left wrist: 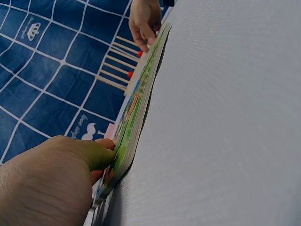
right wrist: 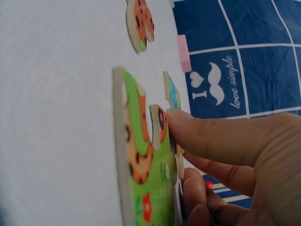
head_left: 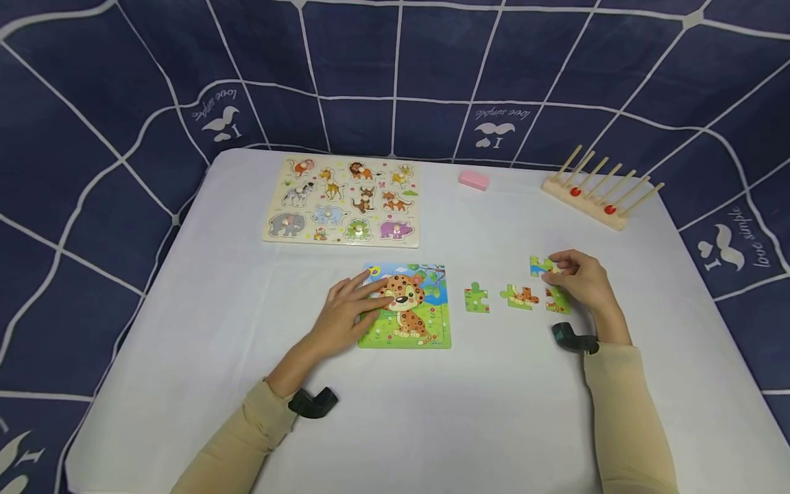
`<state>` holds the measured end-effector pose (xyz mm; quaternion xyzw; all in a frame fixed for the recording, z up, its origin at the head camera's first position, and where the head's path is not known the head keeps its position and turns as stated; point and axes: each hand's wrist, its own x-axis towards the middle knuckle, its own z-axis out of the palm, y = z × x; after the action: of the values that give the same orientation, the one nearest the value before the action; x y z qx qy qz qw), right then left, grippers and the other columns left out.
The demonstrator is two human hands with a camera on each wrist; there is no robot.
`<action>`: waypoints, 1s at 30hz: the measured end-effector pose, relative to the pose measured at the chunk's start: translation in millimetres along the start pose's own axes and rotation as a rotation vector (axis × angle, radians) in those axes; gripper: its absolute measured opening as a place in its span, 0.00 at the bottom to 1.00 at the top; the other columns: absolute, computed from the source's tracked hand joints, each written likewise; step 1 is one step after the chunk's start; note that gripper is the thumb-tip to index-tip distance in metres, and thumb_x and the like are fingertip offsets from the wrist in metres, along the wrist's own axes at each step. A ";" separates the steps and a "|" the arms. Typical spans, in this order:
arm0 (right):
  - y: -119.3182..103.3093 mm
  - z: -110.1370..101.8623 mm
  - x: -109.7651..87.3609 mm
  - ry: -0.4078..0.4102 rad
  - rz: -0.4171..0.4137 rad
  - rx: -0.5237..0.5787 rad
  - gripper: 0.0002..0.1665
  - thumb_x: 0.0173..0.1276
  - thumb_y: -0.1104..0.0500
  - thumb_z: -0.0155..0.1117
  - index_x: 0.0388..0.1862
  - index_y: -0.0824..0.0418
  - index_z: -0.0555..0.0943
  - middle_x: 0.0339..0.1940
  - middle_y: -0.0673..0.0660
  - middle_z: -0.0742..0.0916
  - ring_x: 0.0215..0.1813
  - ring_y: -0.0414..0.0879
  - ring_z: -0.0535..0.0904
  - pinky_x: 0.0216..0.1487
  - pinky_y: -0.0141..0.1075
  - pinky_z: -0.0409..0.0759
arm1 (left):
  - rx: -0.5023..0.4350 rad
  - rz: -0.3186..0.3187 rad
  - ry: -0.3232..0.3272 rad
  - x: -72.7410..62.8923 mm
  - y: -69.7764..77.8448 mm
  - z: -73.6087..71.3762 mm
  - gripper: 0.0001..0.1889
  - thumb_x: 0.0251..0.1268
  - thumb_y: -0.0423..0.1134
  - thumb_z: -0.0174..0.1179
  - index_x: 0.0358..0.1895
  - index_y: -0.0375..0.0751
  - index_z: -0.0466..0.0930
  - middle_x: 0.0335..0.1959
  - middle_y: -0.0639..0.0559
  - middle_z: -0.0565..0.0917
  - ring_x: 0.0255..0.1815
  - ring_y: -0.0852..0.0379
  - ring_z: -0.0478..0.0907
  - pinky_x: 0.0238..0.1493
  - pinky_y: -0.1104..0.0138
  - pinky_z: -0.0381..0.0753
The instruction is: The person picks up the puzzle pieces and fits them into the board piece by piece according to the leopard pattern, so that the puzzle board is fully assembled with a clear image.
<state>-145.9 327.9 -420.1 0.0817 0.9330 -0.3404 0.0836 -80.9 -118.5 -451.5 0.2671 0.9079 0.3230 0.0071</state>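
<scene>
A person's left hand [head_left: 344, 315] rests, fingers spread, on a leopard puzzle [head_left: 410, 324] near the middle of a white table [head_left: 382, 418]; to its right, the right hand [head_left: 583, 280] pinches a puzzle piece [head_left: 537, 265] beside three loose pieces [head_left: 476, 300]; an animal board [head_left: 342, 195] lies beyond the puzzle.

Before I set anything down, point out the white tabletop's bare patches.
Bare: in front of the square leopard puzzle, between the beige sleeves; and left of the pale rectangular animal board. Crowded: right of the puzzle, with loose green jigsaw pieces and the right hand.
</scene>
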 end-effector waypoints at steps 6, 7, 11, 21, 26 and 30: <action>-1.5 0.1 -0.3 0.005 -0.007 0.005 0.26 0.64 0.59 0.69 0.58 0.69 0.75 0.47 0.61 0.75 0.43 0.48 0.67 0.35 0.30 0.67 | -0.001 -0.006 -0.007 0.6 -0.7 0.8 0.17 0.72 0.40 0.53 0.60 0.54 0.81 0.73 0.55 0.69 0.79 0.46 0.52 0.74 0.41 0.46; -1.8 0.3 -0.3 0.007 -0.007 0.007 0.27 0.64 0.60 0.69 0.58 0.69 0.74 0.47 0.61 0.75 0.43 0.48 0.67 0.35 0.30 0.67 | 0.002 -0.007 -0.007 0.6 -0.8 0.9 0.17 0.72 0.41 0.53 0.60 0.54 0.81 0.73 0.55 0.69 0.79 0.46 0.52 0.74 0.41 0.46; -1.9 1.8 0.4 0.020 -0.004 0.016 0.27 0.63 0.61 0.69 0.59 0.69 0.72 0.48 0.62 0.76 0.43 0.49 0.67 0.36 0.30 0.66 | 0.010 -0.011 -0.006 0.6 -1.1 1.3 0.17 0.72 0.41 0.53 0.60 0.54 0.81 0.73 0.56 0.69 0.79 0.47 0.52 0.74 0.42 0.46; -1.1 5.2 2.1 0.062 -0.002 0.036 0.27 0.62 0.63 0.69 0.57 0.69 0.72 0.45 0.61 0.76 0.43 0.46 0.68 0.34 0.24 0.67 | 0.016 -0.011 -0.003 0.5 -2.4 2.5 0.17 0.72 0.41 0.54 0.60 0.54 0.81 0.73 0.56 0.69 0.79 0.47 0.52 0.74 0.42 0.47; 0.1 5.3 2.3 0.104 -0.034 0.073 0.24 0.62 0.66 0.67 0.56 0.70 0.73 0.43 0.58 0.77 0.40 0.41 0.69 0.34 0.22 0.68 | 0.012 -0.010 -0.002 0.6 -2.2 2.5 0.17 0.72 0.41 0.53 0.60 0.54 0.81 0.73 0.56 0.69 0.79 0.47 0.53 0.74 0.42 0.47; 1.8 4.2 2.7 0.125 -0.054 0.103 0.22 0.62 0.67 0.67 0.55 0.70 0.74 0.41 0.56 0.77 0.37 0.37 0.69 0.34 0.21 0.69 | 0.009 -0.007 -0.002 0.6 -1.5 2.0 0.16 0.72 0.40 0.53 0.59 0.54 0.81 0.73 0.56 0.69 0.79 0.47 0.53 0.74 0.41 0.47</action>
<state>-147.7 326.8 -425.0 0.0820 0.9194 -0.3844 0.0117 -81.7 -118.1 -453.9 0.2640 0.9103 0.3186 0.0077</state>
